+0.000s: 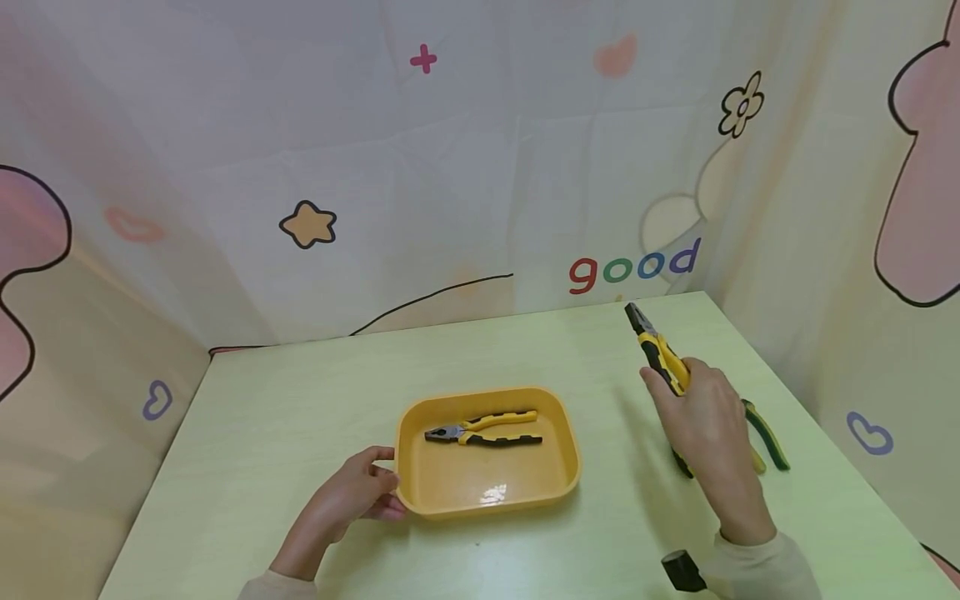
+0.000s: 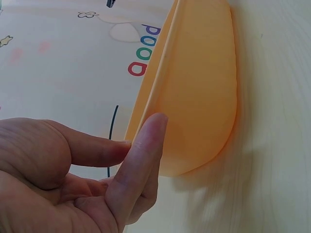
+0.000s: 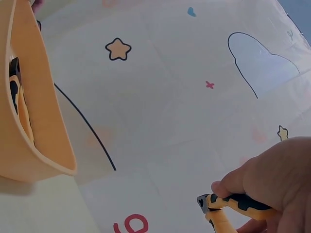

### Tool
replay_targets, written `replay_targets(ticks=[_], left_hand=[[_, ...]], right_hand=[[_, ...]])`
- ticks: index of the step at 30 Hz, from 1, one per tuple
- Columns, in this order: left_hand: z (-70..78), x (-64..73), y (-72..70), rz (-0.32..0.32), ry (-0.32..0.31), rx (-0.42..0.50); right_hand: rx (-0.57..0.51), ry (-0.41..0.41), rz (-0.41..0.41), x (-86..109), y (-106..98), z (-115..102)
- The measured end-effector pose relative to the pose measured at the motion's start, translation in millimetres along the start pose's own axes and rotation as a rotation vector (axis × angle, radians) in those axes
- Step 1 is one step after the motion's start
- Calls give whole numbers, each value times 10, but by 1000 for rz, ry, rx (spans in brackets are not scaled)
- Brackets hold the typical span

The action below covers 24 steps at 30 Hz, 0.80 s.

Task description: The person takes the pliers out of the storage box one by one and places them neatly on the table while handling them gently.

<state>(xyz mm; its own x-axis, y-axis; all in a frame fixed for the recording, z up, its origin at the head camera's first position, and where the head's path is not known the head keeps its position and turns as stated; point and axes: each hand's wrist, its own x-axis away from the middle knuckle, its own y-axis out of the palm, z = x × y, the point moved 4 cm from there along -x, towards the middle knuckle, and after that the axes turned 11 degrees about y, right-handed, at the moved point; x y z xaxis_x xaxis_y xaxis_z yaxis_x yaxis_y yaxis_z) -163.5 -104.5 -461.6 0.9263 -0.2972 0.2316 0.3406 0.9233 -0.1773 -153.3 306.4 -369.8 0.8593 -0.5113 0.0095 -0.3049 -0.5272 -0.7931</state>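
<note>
Head view first: the right hand [image 1: 705,421] is wrapped round yellow-and-black pliers [image 1: 654,343], up above the table [image 1: 315,392] towards its back right corner, jaws aimed at the back edge. And the left hand [image 1: 348,493] pinches the left wall of the yellow tray [image 1: 480,487], where a second pair of pliers [image 1: 467,432] lies, jaws to the left. A green-handled tool [image 1: 768,437] sits near the table's right edge, partly hidden by the right hand.

Over to the left wrist: thumb and finger at the tray's rim. A light, steady pinch should suit, enough to stop sliding without tipping.

Now the right wrist: the pliers' head juts out beyond the thumb, one handle against the hand. A firm hold looks wise, the head well clear of the tray wall.
</note>
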Motion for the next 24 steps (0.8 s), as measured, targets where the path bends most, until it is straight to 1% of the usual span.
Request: replay_targets(ticks=[4,12,18,22,24], left_hand=[[-1,-2,-2,5,-3,-1],[-17,-15,1,11,-8,-6],[-11,-5,-2,3,-5,0],[-8,-1,-8,-7,3,10],[-8,1,-10,-5,2,13]], right_hand=[[-5,-36,-1,1,21,9],[-8,-50,-46,-12,84,57],[-14,-81,-72,-19,138,107],[-19,-82,-89,-25,187,153],[-15,-69,-106,-33,213,174]])
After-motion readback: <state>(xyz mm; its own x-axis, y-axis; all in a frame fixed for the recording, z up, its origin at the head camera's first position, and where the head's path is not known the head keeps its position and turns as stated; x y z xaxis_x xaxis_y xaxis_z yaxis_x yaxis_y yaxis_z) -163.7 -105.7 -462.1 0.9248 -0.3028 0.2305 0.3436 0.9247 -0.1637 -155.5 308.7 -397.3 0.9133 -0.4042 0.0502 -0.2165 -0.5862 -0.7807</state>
